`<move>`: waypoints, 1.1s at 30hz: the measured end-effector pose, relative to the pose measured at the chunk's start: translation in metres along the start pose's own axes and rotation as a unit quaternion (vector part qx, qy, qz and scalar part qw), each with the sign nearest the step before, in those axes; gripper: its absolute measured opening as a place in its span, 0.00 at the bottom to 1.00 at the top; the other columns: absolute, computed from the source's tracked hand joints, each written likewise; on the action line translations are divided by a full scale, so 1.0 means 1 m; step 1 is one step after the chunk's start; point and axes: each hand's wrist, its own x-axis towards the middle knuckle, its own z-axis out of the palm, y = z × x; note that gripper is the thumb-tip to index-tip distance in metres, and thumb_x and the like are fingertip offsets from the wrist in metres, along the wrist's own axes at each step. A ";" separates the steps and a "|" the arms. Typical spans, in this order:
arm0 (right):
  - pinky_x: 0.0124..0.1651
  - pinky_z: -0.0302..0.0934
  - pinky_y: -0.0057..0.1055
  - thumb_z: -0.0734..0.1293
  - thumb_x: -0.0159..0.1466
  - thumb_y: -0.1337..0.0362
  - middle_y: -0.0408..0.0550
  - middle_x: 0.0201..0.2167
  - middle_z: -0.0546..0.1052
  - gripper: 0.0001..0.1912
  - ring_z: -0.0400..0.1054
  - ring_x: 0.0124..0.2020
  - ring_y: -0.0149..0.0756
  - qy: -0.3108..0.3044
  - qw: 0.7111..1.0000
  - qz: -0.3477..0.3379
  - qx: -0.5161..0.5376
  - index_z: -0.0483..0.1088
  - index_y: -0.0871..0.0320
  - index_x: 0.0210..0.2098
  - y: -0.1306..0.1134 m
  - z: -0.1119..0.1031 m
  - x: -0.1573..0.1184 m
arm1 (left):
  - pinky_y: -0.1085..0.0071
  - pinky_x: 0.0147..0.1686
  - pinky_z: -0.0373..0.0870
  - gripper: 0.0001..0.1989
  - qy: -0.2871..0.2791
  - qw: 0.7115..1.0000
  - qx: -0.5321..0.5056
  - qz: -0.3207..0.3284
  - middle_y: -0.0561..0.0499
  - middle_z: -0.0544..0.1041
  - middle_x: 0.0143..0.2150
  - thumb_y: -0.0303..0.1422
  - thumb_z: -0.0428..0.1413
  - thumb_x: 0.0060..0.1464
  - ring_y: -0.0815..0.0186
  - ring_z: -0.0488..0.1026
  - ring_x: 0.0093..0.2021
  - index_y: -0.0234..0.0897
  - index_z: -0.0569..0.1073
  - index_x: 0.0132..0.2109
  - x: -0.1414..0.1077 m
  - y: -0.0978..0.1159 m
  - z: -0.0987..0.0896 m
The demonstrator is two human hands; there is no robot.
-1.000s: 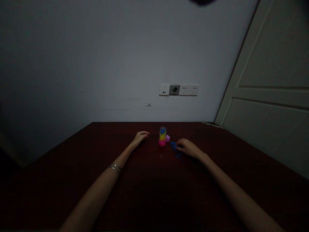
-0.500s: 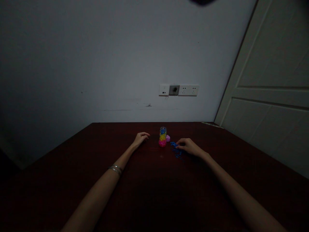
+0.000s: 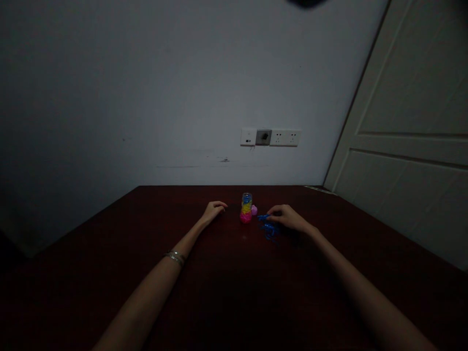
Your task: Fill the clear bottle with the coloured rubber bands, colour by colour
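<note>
A small clear glass jar (image 3: 246,208) stands upright on the table, layered pink at the bottom, yellow in the middle and blue on top. Just behind it to the right sits a round pinkish-purple object (image 3: 254,210), perhaps a lid. My right hand (image 3: 288,217) pinches thin blue strips (image 3: 263,217) right of the jar. More loose blue strips (image 3: 269,230) lie below its fingers. To the left of the jar, my left hand (image 3: 213,211) rests on the table with loosely stretched fingers, holding nothing.
The dark red-brown table (image 3: 226,273) meets a pale wall (image 3: 183,97) at the back. Sockets and switches (image 3: 270,137) are set in the wall above it. On the right stands a white panelled door (image 3: 405,126).
My right hand has lifted slightly, with blue strips at its fingertips now standing apart from the loose ones below. My left hand and the jar have stayed in place.
</note>
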 end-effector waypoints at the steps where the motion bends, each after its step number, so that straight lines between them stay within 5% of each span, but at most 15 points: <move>1: 0.38 0.62 0.33 0.65 0.54 0.56 0.48 0.31 0.77 0.14 0.70 0.33 0.37 0.002 1.000 -0.002 0.006 0.74 0.59 0.33 -0.002 -0.004 0.003 | 0.77 0.22 0.57 0.11 -0.001 1.000 0.000 0.001 0.53 0.71 0.22 0.27 0.50 0.37 0.72 0.63 0.23 0.32 0.74 0.30 0.000 0.000 0.000; 12: 0.38 0.61 0.32 0.66 0.53 0.56 0.46 0.28 0.77 0.13 0.68 0.31 0.34 0.012 0.996 -0.083 -0.036 0.75 0.60 0.30 -0.062 -0.061 0.066 | 0.77 0.22 0.57 0.11 -0.007 1.000 -0.026 0.005 0.53 0.70 0.22 0.26 0.50 0.36 0.72 0.63 0.22 0.32 0.74 0.29 -0.001 -0.001 0.001; 23: 0.29 0.57 0.26 0.67 0.50 0.66 0.44 0.23 0.76 0.07 0.65 0.25 0.30 -0.112 0.974 -0.093 -0.173 0.75 0.61 0.28 -0.097 -0.048 0.097 | 0.77 0.22 0.57 0.11 -0.015 1.000 -0.008 -0.003 0.53 0.70 0.21 0.25 0.50 0.38 0.72 0.63 0.22 0.31 0.74 0.30 -0.001 0.000 0.002; 33: 0.34 0.59 0.26 0.66 0.51 0.68 0.51 0.31 0.78 0.13 0.69 0.31 0.34 -0.149 0.964 -0.046 -0.216 0.75 0.65 0.36 -0.112 -0.048 0.094 | 0.78 0.21 0.56 0.12 -0.019 0.999 0.033 -0.010 0.54 0.69 0.21 0.25 0.49 0.39 0.73 0.62 0.22 0.30 0.74 0.32 -0.004 0.006 0.003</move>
